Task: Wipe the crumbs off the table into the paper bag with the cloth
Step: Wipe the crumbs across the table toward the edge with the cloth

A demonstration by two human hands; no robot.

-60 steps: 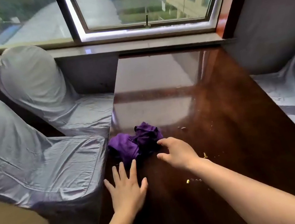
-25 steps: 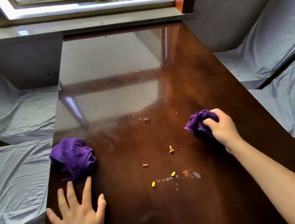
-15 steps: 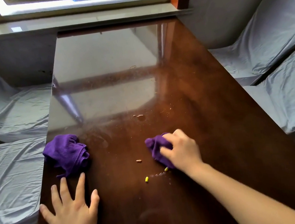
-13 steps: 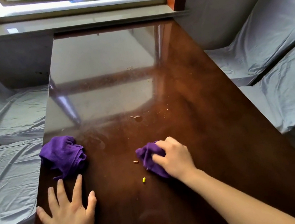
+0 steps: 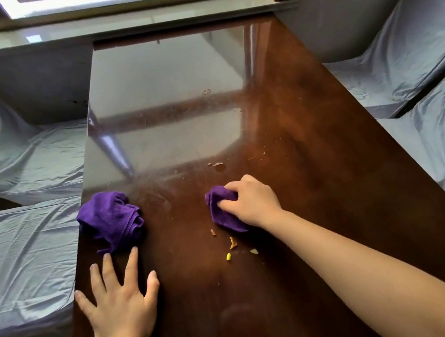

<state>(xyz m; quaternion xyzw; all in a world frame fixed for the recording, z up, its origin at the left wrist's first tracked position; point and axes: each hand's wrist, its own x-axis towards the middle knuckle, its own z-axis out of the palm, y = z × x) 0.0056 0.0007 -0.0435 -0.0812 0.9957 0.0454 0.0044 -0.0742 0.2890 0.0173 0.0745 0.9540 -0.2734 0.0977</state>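
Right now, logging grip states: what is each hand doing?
Left hand: open, flat on the dark wooden table, holding nothing.
Right hand: closed on a small bunched purple cloth.

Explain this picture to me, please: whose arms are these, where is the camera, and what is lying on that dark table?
No machine here: a person wears a camera on the head, looking down at their own bare arms. The right hand grips a small purple cloth pressed to the glossy brown table. The left hand lies flat and open on the table, holding nothing. Just beyond its fingertips sits a second, crumpled purple cloth. A few small crumbs, yellow and orange, lie just nearer the person than the held cloth. Grey-covered chairs stand on both sides. No paper bag shows in this view.
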